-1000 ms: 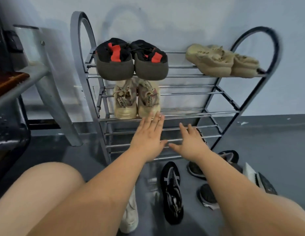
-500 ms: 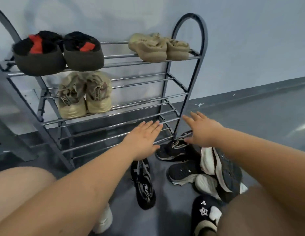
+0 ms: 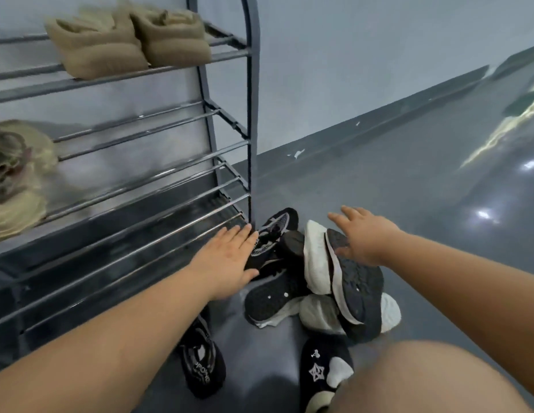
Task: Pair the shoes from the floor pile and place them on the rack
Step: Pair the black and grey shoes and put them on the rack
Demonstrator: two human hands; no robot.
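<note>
Both hands reach flat-fingered and empty over the shoe pile (image 3: 316, 281) on the floor (image 3: 408, 186) by the rack (image 3: 251, 120): the left hand (image 3: 227, 260) above a black mesh shoe (image 3: 273, 234), the right hand (image 3: 364, 236) above an upturned white shoe (image 3: 318, 260). A tan pair (image 3: 128, 46) sits on the top shelf.

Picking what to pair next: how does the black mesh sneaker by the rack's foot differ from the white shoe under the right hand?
The black mesh sneaker is dark all over and lies with its upper showing; the white shoe is tipped on its side, its black tread turned outward. The sneaker lies by the left hand, the white shoe beneath the right hand. Both are still in the floor pile, ungripped.
</note>
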